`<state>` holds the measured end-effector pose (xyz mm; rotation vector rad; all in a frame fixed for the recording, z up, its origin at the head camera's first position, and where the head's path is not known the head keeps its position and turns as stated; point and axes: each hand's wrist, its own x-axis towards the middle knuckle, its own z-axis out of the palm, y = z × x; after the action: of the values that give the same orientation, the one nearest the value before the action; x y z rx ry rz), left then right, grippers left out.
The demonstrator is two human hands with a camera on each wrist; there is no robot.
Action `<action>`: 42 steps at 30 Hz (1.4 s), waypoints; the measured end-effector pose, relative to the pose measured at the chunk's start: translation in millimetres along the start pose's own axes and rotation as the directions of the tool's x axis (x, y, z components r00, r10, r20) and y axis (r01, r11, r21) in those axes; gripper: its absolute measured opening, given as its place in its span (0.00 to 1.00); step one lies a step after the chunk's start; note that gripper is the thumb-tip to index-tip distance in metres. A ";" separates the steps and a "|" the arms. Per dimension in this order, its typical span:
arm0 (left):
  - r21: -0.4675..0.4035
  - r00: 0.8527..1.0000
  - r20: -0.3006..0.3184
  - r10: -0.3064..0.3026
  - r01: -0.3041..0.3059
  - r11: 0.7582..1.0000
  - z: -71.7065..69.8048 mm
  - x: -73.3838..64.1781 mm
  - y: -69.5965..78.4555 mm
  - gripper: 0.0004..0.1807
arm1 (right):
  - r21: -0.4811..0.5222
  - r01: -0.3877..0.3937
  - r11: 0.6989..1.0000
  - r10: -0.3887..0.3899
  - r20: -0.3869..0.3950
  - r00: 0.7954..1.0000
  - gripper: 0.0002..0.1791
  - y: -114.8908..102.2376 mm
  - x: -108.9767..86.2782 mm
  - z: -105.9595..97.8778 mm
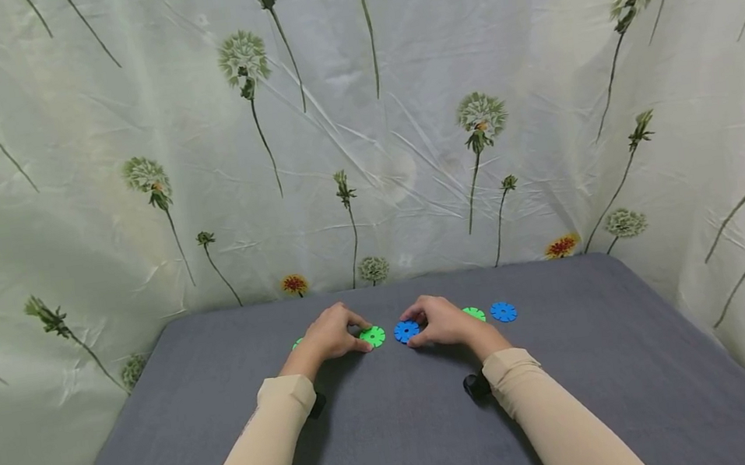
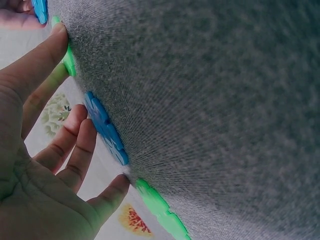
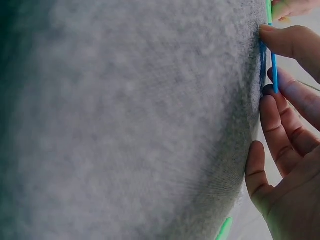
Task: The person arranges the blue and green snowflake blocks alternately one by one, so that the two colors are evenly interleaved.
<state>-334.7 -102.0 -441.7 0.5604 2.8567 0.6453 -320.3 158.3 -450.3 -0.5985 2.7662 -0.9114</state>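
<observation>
My left hand point(image 1: 329, 335) pinches a notched green disc point(image 1: 372, 337) by its edge between thumb and index finger. Just right of it, a notched blue disc point(image 1: 407, 331) is held in the thumb and fingers of my right hand point(image 1: 446, 322). The right wrist view shows this blue disc point(image 3: 274, 72) nearly edge-on, a little off the cloth, with a darker blue patch beside it. Under the left hand's other fingers lies another blue disc point(image 2: 106, 127), hidden in the head view. A green disc point(image 2: 161, 210) lies near the little finger.
Right of my right hand, a green disc point(image 1: 473, 313) and a blue disc point(image 1: 504, 312) lie on the grey cloth-covered table point(image 1: 399, 433). A flower-printed curtain point(image 1: 403, 142) hangs behind the table's far edge. Dark wrist devices point(image 1: 477, 387) sit below both wrists.
</observation>
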 end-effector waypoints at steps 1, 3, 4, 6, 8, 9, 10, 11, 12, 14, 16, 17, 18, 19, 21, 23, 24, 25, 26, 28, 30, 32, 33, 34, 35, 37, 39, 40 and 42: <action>-0.001 1.000 0.001 -0.003 0.003 1.000 -0.1 0.0 0.1 0.19 | 0.007 -0.005 1.000 0.005 -0.001 1.000 0.23 0.3 0.6 0.4; -0.002 1.000 0.002 -0.008 0.008 1.000 -0.1 0.3 0.5 0.19 | 0.025 -0.016 1.000 0.016 -0.002 1.000 0.23 0.3 1.1 0.7; -0.001 1.000 0.002 -0.008 0.008 1.000 0.0 0.3 0.7 0.19 | 0.031 -0.018 0.999 0.018 -0.003 1.000 0.23 0.3 1.3 1.1; -0.004 1.000 0.005 -0.011 0.011 1.000 0.2 0.6 1.4 0.19 | 0.044 -0.022 0.999 0.022 -0.006 1.000 0.23 0.4 1.5 1.6; -0.004 1.000 0.006 -0.009 0.009 1.000 0.3 1.1 1.5 0.19 | 0.039 -0.018 0.999 0.018 -0.012 1.000 0.23 1.0 1.4 2.4; -0.004 1.000 0.007 -0.007 0.007 1.000 0.3 1.4 1.3 0.19 | 0.043 -0.018 0.999 0.019 -0.012 1.000 0.23 0.9 1.6 2.7; -0.004 1.000 0.007 -0.008 0.008 1.000 0.3 1.5 1.2 0.19 | 0.042 -0.018 0.999 0.018 -0.013 1.000 0.23 1.0 1.7 2.9; -0.004 1.000 0.007 -0.008 0.008 1.000 0.2 1.8 1.1 0.19 | 0.044 -0.019 0.999 0.019 -0.011 1.000 0.23 1.1 2.3 2.6; -0.004 1.000 0.007 -0.009 0.009 1.000 0.0 2.1 1.1 0.19 | 0.046 -0.022 0.999 0.022 -0.007 1.000 0.23 0.8 2.5 2.3; -0.004 1.000 0.006 -0.010 0.010 1.000 -0.4 2.4 0.8 0.19 | 0.054 -0.025 0.998 0.025 0.001 1.000 0.24 0.2 3.3 1.4; -0.006 1.000 0.007 -0.014 0.014 1.000 -0.6 2.9 0.7 0.19 | 0.053 -0.022 0.998 0.021 0.010 1.000 0.24 -0.2 4.1 0.7; -0.008 1.000 0.008 -0.015 0.015 1.000 -0.6 3.2 0.8 0.19 | 0.048 -0.017 0.999 0.017 0.013 1.000 0.24 -0.1 4.4 0.7; -0.009 1.000 0.008 -0.014 0.014 1.000 -0.5 3.3 0.7 0.19 | 0.045 -0.014 0.999 0.013 0.016 1.000 0.25 0.0 4.5 0.8; -0.009 1.000 0.008 -0.013 0.013 1.000 -0.5 3.5 0.6 0.19 | 0.038 -0.006 0.999 0.006 0.018 1.000 0.25 0.3 4.7 1.0; -0.011 1.000 0.009 -0.010 0.010 1.000 -0.1 3.6 0.2 0.19 | 0.031 0.003 1.000 -0.004 0.024 1.000 0.25 0.7 5.1 1.0; -0.011 1.000 0.007 -0.007 0.007 1.000 0.2 3.5 -0.2 0.19 | 0.029 0.010 1.000 -0.011 0.027 1.000 0.26 0.8 5.1 0.9; -0.010 1.000 0.007 -0.006 0.006 1.000 0.4 3.4 -0.4 0.19 | 0.031 0.012 0.999 -0.013 0.030 0.999 0.26 0.7 5.2 0.8; -0.010 1.000 0.006 -0.005 0.005 1.000 0.6 3.3 -0.6 0.19 | 0.030 0.016 0.999 -0.017 0.030 0.999 0.26 0.5 5.1 0.9; -0.009 1.000 0.006 -0.004 0.005 1.000 0.9 3.2 -0.8 0.19 | 0.033 0.016 0.999 -0.017 0.033 0.999 0.26 0.2 5.0 0.9; -0.007 1.000 0.006 -0.005 0.005 1.000 1.3 3.0 -1.2 0.19 | 0.036 0.020 0.999 -0.021 0.035 0.999 0.26 -0.4 5.0 1.2; -0.008 1.000 0.007 -0.007 0.008 1.000 1.5 2.9 -1.6 0.19 | 0.034 0.023 0.999 -0.024 0.037 0.999 0.26 -0.8 5.4 1.6; -0.013 1.000 0.008 -0.010 0.010 1.000 1.6 2.9 -1.7 0.19 | 0.034 0.021 0.999 -0.022 0.039 0.999 0.26 -0.9 5.8 2.0; -0.016 1.000 0.009 -0.011 0.011 1.000 1.6 2.8 -1.6 0.19 | 0.032 0.019 0.999 -0.020 0.038 0.999 0.26 -0.8 6.1 2.2; -0.018 1.000 0.010 -0.012 0.012 1.000 1.5 2.7 -1.6 0.19 | 0.031 0.016 0.999 -0.017 0.037 0.999 0.26 -0.7 6.3 2.3; -0.020 1.000 0.010 -0.013 0.013 1.000 1.5 2.7 -1.6 0.19 | 0.033 0.012 0.999 -0.013 0.036 0.999 0.26 -0.6 6.4 2.2; -0.023 1.000 0.010 -0.013 0.013 1.000 1.5 2.7 -1.6 0.19 | 0.040 0.004 0.999 -0.006 0.034 0.999 0.26 -0.4 6.6 2.0; -0.023 1.000 0.008 -0.012 0.012 1.000 1.5 2.7 -1.6 0.19 | 0.047 0.002 0.999 -0.003 0.033 0.999 0.26 0.1 6.8 1.7; -0.024 1.000 0.007 -0.011 0.012 1.000 1.7 2.6 -1.6 0.19 | 0.052 0.001 0.999 -0.003 0.032 0.999 0.26 0.4 6.7 1.8; -0.029 1.000 0.005 -0.011 0.011 1.000 1.7 2.4 -1.4 0.19 | 0.057 0.001 0.998 -0.003 0.031 1.000 0.26 1.3 6.6 2.2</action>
<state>-336.9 -101.6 -443.9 0.5408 2.8391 0.6812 -326.1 155.3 -453.0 -0.6004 2.7034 -0.9694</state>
